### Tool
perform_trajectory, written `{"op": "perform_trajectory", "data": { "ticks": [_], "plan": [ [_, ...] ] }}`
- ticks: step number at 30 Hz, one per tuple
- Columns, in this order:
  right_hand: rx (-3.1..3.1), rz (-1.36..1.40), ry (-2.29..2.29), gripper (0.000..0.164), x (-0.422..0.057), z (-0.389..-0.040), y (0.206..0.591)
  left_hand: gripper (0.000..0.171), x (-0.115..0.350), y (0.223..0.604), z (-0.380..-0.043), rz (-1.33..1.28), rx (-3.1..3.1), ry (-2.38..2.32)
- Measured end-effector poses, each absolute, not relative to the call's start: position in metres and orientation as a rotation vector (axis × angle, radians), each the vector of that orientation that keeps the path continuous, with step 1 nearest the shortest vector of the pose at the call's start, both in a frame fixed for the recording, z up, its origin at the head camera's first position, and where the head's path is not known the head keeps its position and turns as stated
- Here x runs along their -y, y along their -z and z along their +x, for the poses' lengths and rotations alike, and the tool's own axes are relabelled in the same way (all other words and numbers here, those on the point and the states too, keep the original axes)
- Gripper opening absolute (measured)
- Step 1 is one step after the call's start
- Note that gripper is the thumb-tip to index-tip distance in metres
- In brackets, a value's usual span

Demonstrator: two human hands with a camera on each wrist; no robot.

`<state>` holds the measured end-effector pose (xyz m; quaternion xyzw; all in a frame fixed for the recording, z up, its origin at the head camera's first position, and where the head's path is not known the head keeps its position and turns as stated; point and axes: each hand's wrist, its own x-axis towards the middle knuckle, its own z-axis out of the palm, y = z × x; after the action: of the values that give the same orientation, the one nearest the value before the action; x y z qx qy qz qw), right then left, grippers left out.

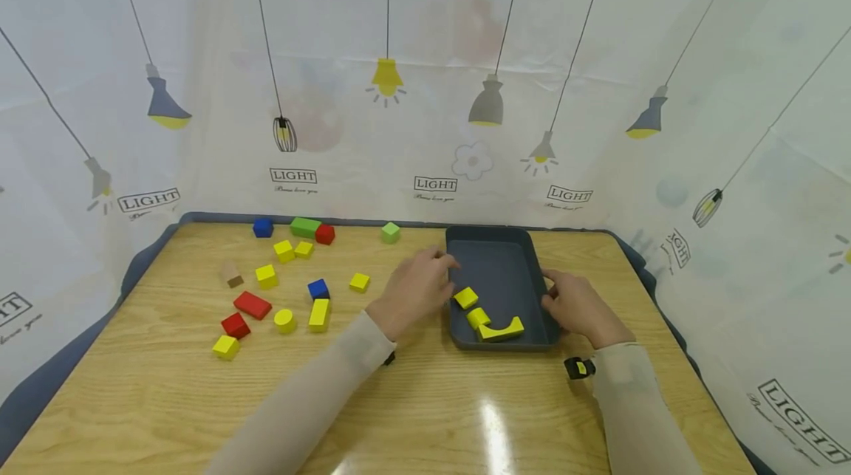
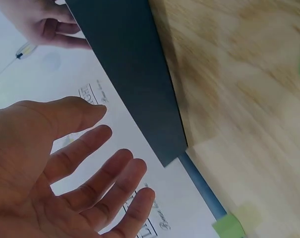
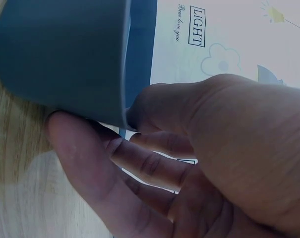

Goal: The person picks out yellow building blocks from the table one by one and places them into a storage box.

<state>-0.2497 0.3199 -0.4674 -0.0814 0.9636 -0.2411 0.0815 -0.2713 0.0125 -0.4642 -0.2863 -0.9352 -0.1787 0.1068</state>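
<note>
A dark grey-blue tray [image 1: 500,250] stands on the wooden table [image 1: 425,401], right of centre. It holds a yellow cube [image 1: 465,298], a yellow cylinder [image 1: 477,317] and a yellow arch [image 1: 501,329]. My left hand [image 1: 415,290] hovers by the tray's left rim. In the left wrist view that hand [image 2: 115,148] has its fingers spread and holds nothing, a little apart from the tray [image 2: 130,74]. My right hand [image 1: 578,305] is at the right rim. In the right wrist view the right hand [image 3: 95,121] pinches the tray wall [image 3: 60,49], thumb on the outside.
Loose blocks lie on the table's left half: a blue cube [image 1: 262,227], a green block [image 1: 305,226], a red cube [image 1: 324,234], a green cube [image 1: 390,232], a flat red block [image 1: 252,305], a yellow cylinder [image 1: 284,320], several yellow cubes. A printed curtain encloses the table.
</note>
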Motion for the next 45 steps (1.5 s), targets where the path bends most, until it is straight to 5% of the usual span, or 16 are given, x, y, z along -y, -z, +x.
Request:
{"op": "perform_trajectory", "data": {
  "ticks": [45],
  "plan": [
    [-2.867, -0.242, 0.734, 0.056, -0.321, -0.249, 0.467, 0.033, 0.100, 0.481, -0.280, -0.507, 2.985, 0.560]
  ]
}}
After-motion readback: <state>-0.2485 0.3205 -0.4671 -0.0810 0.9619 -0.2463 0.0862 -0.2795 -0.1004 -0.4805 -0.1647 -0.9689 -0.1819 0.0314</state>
